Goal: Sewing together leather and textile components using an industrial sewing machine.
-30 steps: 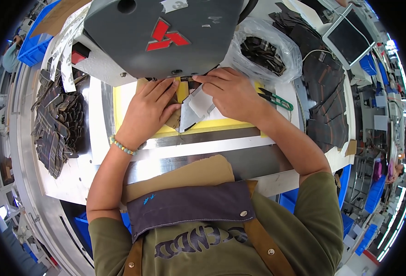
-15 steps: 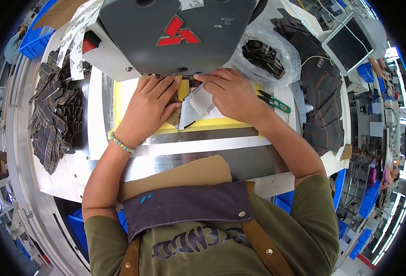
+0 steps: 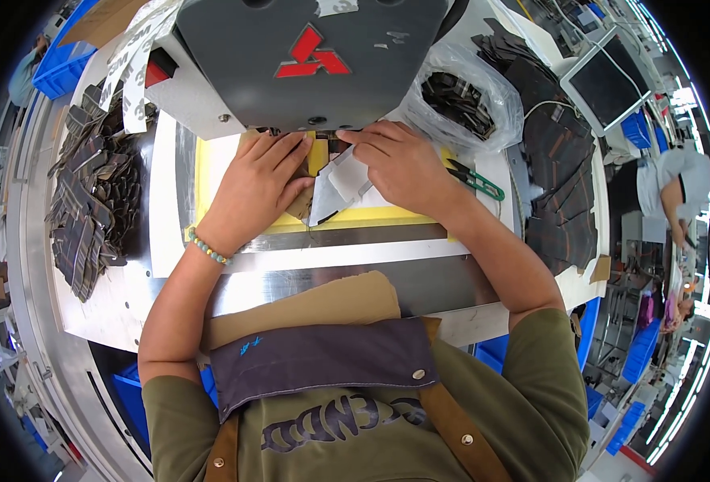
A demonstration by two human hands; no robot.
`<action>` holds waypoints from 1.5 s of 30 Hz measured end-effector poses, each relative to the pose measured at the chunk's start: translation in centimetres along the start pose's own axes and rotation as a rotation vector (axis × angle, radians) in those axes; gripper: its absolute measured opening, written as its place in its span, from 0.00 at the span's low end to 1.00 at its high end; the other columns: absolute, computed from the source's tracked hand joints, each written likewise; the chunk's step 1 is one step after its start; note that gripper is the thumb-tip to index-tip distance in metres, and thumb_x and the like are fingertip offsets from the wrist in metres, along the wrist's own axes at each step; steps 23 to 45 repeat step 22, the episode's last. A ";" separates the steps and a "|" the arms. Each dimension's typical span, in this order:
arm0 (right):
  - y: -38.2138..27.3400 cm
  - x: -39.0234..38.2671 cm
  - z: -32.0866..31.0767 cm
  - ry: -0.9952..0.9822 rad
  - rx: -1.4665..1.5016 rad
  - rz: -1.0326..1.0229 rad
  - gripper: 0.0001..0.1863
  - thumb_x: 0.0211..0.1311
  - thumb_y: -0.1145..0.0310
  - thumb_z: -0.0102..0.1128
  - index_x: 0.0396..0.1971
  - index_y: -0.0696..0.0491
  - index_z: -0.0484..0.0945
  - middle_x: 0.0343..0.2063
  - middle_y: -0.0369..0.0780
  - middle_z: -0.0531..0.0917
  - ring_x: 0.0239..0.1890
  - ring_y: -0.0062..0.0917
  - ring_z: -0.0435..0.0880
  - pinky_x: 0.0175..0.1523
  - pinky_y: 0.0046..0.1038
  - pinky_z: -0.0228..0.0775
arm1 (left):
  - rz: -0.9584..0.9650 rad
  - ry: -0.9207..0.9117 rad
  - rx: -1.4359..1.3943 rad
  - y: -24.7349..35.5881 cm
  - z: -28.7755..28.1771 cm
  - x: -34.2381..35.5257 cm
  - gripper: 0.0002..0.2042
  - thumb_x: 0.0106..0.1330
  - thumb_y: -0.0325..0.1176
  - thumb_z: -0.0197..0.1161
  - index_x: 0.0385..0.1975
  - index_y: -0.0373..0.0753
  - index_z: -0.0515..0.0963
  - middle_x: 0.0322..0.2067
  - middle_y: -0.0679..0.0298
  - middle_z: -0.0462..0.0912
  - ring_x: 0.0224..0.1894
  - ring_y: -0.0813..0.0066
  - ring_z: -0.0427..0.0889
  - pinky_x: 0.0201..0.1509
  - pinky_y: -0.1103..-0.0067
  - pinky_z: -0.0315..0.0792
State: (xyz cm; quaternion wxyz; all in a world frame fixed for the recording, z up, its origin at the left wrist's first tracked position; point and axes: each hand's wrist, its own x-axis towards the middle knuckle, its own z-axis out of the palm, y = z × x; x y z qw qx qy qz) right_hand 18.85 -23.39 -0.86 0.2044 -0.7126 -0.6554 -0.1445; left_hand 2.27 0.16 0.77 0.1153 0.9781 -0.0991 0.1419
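Both of my hands rest under the front of a dark grey sewing machine head (image 3: 315, 96). My left hand (image 3: 262, 185) lies flat, fingers stretched forward and thumb out to the side, beside a yellow strip (image 3: 318, 154). A brown piece (image 3: 300, 205) shows under its thumb. My right hand (image 3: 403, 165) is closed, its bent fingers gripping the upper edge of a grey-white fabric piece (image 3: 340, 189) with a paler patch on it. The index fingertip reaches close under the machine head. The right thumb and the needle area are mostly hidden.
Green-handled thread snips (image 3: 479, 181) lie right of my right hand. A clear plastic bag (image 3: 471, 100) of dark pieces stands behind them. Striped fabric pieces (image 3: 90, 201) are heaped at left, and dark fabric panels (image 3: 560, 177) lie at right. Another person (image 3: 684, 189) is at the far right.
My hands and the fabric piece keep nearly the same place. The whole view has shifted slightly. Another person in a light top has come into view at the far right.
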 end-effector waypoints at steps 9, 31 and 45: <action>-0.1 0.1 -0.5 -0.015 0.022 0.005 0.16 0.52 0.78 0.68 0.43 0.56 0.85 0.60 0.37 0.89 0.56 0.33 0.85 0.61 0.36 0.82 | 0.047 0.072 0.022 -0.2 0.4 0.0 0.24 0.70 0.41 0.73 0.60 0.33 0.84 0.60 0.56 0.85 0.60 0.57 0.82 0.70 0.64 0.75; -0.4 0.1 -0.8 -0.047 0.047 0.002 0.18 0.52 0.78 0.68 0.45 0.56 0.86 0.60 0.38 0.89 0.57 0.34 0.86 0.61 0.36 0.82 | 0.031 0.086 -0.013 -0.1 0.5 -0.1 0.22 0.69 0.39 0.74 0.59 0.34 0.85 0.61 0.56 0.86 0.63 0.56 0.83 0.70 0.64 0.76; -0.4 0.1 -0.8 -0.047 0.047 0.002 0.18 0.52 0.78 0.68 0.45 0.56 0.86 0.60 0.38 0.89 0.57 0.34 0.86 0.61 0.36 0.82 | 0.031 0.086 -0.013 -0.1 0.5 -0.1 0.22 0.69 0.39 0.74 0.59 0.34 0.85 0.61 0.56 0.86 0.63 0.56 0.83 0.70 0.64 0.76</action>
